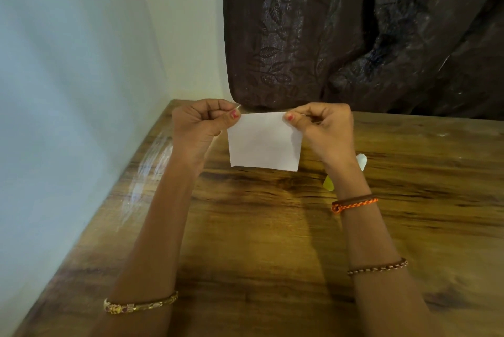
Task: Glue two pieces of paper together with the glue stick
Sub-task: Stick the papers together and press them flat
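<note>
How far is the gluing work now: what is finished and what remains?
Both hands, left hand and right hand, pinch the white paper by its top corners above the table. Whether it is two glued sheets cannot be told. The glue stick lies half hidden behind the right wrist.

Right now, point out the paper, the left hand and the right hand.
paper [264, 143]: head view, middle of the white sheet.
left hand [199, 124]: head view, back of the hand.
right hand [327, 132]: head view, back of the hand.
</note>
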